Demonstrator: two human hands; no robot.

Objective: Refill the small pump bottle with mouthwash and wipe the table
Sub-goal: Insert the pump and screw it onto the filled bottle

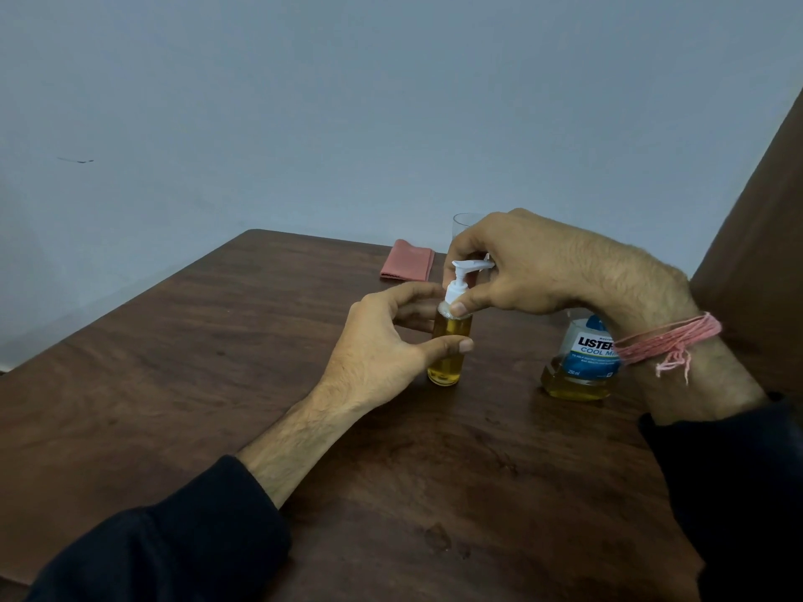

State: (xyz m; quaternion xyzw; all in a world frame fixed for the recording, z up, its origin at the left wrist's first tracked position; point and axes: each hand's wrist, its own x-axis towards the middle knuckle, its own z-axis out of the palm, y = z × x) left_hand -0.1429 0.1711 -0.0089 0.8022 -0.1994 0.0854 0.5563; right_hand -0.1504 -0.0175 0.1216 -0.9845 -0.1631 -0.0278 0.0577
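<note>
Fingers: on my left hand (382, 341) I see the thumb (452, 344) laid across the front of the small pump bottle (447, 354) and the other fingers curled round its far side, closed on the body.
Right hand (517, 267): I see thumb and forefinger pinched on the collar of the white pump top (460, 280), the remaining fingers arched over the nozzle.
Pump bottle: upright on the table (217, 384), near its middle, filled with amber liquid almost to the shoulder.
Mouthwash bottle (580, 362): upright to the right of the pump bottle, apart from it, partly behind my right wrist; I read about 1 third of amber liquid left.
Cloth (407, 260): pink, folded, at the far edge of the table.
Glass (462, 225): clear, behind my right hand, mostly hidden.
Wrist: pink thread (669, 341) wound round the right one.
Sleeves: dark, pushed up both forearms.
</note>
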